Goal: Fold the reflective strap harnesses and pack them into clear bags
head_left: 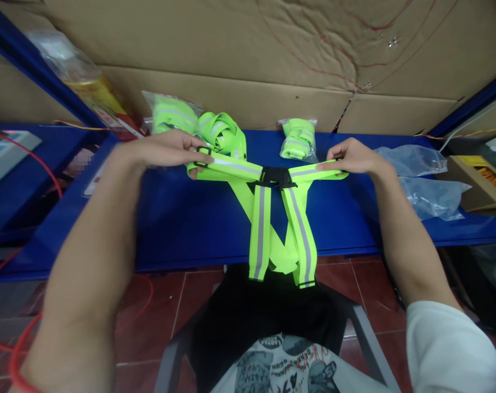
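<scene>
Stretched between my two hands is a neon-green reflective harness (pixel 261 234) with grey stripes and a black piece at its middle. My left hand (pixel 172 150) pinches its left strap near a black buckle. On the other side my right hand (pixel 350 157) grips the right strap close to its end. Two strap ends dangle over the table's front edge above my lap. Behind the harness lies a loosely coiled green reflective strap (pixel 221 134). Bagged green straps (pixel 174 113) stand by my left hand, and another bagged bundle (pixel 299 139) lies between the hands.
The blue table (pixel 182 224) backs onto a cardboard wall (pixel 215 38). At the back left leans a bottle (pixel 88 82) with a yellow label. Clear plastic bags (pixel 425 188) and a cardboard box (pixel 480 183) sit at the right. A red hose (pixel 16 355) runs along the left.
</scene>
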Available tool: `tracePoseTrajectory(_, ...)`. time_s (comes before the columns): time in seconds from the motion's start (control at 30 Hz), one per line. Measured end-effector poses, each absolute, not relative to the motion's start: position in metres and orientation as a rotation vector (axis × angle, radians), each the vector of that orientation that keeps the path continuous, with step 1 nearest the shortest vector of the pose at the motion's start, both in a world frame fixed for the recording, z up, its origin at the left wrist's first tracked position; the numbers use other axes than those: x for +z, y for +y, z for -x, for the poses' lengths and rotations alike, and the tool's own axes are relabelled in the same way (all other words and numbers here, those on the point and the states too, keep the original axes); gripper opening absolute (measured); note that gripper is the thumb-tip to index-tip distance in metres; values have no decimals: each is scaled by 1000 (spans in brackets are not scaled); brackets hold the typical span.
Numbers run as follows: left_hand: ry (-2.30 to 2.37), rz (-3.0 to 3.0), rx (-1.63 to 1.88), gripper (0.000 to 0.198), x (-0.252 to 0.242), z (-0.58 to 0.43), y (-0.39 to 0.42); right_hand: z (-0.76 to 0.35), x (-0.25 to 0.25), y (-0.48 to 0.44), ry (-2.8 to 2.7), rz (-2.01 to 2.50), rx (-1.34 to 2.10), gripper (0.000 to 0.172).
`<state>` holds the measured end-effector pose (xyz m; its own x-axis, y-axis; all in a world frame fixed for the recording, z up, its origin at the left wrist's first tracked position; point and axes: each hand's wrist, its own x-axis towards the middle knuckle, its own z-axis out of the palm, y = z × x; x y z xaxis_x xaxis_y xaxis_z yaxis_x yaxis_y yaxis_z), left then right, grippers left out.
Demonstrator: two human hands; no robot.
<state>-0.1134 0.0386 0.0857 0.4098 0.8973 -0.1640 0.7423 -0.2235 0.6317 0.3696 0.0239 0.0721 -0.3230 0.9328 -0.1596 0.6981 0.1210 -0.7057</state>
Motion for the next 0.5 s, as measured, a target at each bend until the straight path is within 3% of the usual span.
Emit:
tracePoseTrajectory(0.1, 1518, -2022, 184, 33, 91, 106, 35, -367, 71, 24, -2056, 1573, 983, 53)
tracePoseTrajectory(0.33, 1678, -1890, 673, 25, 98, 96, 30, -373, 72, 28, -1997, 1478, 748, 51)
tracePoseTrajectory(0.5, 1721, -1913, 890, 40, 87, 100, 35, -374, 73, 29, -1844, 1431, 742, 50)
